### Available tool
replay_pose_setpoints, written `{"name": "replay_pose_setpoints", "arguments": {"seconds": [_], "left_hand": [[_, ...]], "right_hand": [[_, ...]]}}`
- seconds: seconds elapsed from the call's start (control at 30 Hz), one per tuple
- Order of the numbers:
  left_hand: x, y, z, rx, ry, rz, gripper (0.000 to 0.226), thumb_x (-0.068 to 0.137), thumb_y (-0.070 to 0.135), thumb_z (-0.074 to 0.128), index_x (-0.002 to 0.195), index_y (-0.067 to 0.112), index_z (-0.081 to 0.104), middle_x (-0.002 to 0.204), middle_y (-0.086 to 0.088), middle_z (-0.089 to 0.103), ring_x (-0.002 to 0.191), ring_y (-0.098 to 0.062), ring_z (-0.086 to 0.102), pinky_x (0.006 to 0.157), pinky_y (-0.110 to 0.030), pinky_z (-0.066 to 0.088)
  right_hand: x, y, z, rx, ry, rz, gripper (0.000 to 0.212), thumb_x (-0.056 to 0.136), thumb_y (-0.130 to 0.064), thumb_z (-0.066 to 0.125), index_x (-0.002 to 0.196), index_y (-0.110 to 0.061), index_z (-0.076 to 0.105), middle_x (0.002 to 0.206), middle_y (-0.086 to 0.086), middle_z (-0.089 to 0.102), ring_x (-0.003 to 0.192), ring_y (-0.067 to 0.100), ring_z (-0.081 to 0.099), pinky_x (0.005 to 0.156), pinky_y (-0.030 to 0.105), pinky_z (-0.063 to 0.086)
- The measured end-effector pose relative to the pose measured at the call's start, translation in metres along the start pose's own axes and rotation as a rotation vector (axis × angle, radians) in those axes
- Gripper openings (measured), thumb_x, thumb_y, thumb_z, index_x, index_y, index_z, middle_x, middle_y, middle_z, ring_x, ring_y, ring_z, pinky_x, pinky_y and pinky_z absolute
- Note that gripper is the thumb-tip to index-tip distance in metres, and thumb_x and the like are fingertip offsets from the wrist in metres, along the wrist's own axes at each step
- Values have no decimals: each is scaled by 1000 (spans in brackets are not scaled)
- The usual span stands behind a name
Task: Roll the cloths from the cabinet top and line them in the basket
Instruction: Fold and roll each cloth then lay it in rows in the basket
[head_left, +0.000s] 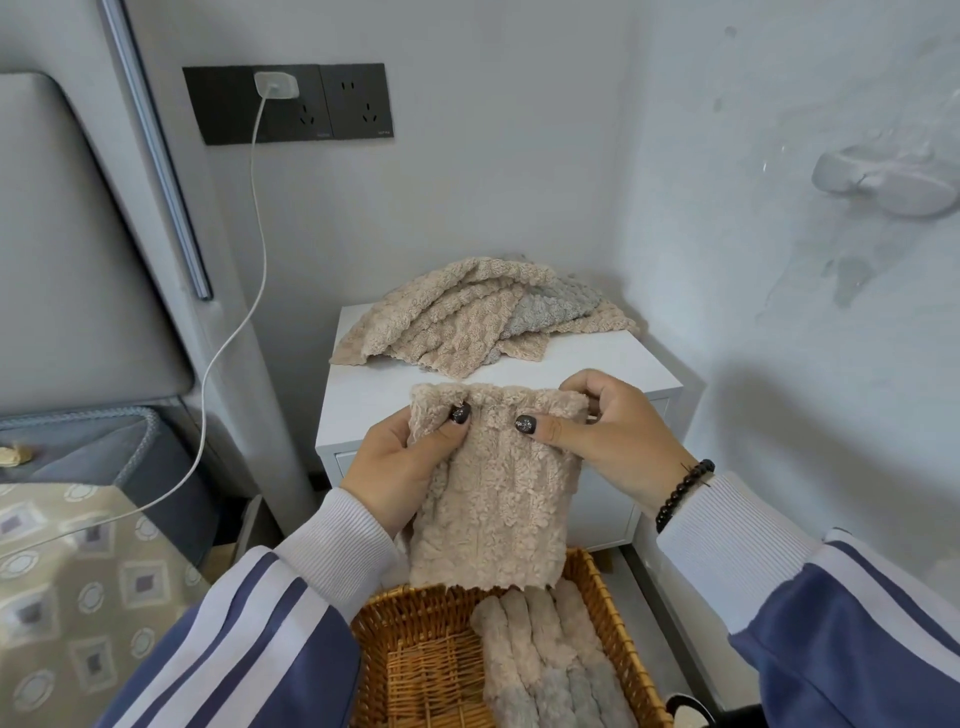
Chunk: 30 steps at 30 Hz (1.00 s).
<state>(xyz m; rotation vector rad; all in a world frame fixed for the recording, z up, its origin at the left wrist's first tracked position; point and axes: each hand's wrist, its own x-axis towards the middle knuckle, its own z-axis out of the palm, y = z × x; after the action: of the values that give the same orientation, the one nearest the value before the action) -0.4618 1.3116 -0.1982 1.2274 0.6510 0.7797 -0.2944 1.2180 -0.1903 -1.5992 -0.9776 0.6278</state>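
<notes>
The left hand (400, 467) and right hand (605, 431) both pinch the top edge of a beige cloth (493, 499), which hangs above the wicker basket (415, 660) (rolled cloths (550, 660) already lined inside). At twelve o'clock, more cloths (467, 317) lie heaped on the white cabinet (613, 364).

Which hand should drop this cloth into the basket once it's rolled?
Probably the left hand. Both hands pinch the beige cloth, but the basket is bare on its left; rolled cloths fill its right, below the right hand.
</notes>
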Motion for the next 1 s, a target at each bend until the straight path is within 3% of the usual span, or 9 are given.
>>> {"name": "replay_pose_setpoints", "arguments": {"seconds": [0.1,0.2,0.3,0.4,0.47,0.6,0.73,0.9,1.0], "left_hand": [[0,-1,1,-12,22,-23,13,90,13,59,89,14,71,85,-3,75,83,-21,70,78,-35,55],[-1,3,0,-112,63,-79,14,92,16,57,94,10,70,89,-9,75,83,-24,71,77,-38,56],[0,7,-3,-159,91,-91,15,93,15,57,97,8,69,89,-10,75,81,-24,72,75,-38,58],[2,11,-9,-99,81,-85,9,90,12,60,92,9,69,82,-7,75,70,-19,71,66,-32,59],[2,12,-14,20,60,-63,8,87,9,64,94,12,69,84,-6,73,69,-18,71,60,-31,58],[4,11,-27,369,-22,55,40,75,13,79,110,27,66,96,-2,74,88,-24,71,76,-38,59],[3,7,-35,632,-267,-26,64,51,44,91,109,32,67,94,-1,75,90,-20,71,82,-32,57],[0,1,-37,500,-356,-121,55,52,45,79,100,19,74,101,-5,74,94,-22,70,82,-34,57],[-2,6,-40,242,-311,-148,46,56,34,82,97,15,72,95,-10,75,84,-25,72,68,-32,58]], "right_hand": [[-2,0,6,184,70,56,58,60,-29,86,108,-21,56,66,-7,54,59,5,54,56,20,44],[-5,3,16,445,-77,187,81,45,-31,85,118,-14,56,91,3,73,85,19,70,73,35,55],[-9,4,23,379,-176,189,61,54,-27,82,110,-12,63,99,4,74,92,21,71,80,36,56],[-6,3,16,205,-125,120,36,68,-23,83,101,-20,65,99,1,74,92,18,71,84,36,56],[-4,3,11,76,-86,74,26,75,-22,80,94,-27,63,95,-7,73,87,10,70,79,29,56],[-9,2,10,-182,-144,-17,29,76,-30,79,100,-29,63,100,-11,69,91,5,66,84,27,54],[-15,-2,16,-351,-347,-38,33,76,-33,79,105,-27,64,104,-12,69,94,4,65,87,28,52],[-14,-1,14,-269,-388,11,31,70,-33,82,96,-24,67,95,-6,73,87,9,68,84,30,54],[-9,0,5,-105,-397,101,43,64,-35,77,100,-15,65,96,6,72,81,15,67,73,27,54]]}}
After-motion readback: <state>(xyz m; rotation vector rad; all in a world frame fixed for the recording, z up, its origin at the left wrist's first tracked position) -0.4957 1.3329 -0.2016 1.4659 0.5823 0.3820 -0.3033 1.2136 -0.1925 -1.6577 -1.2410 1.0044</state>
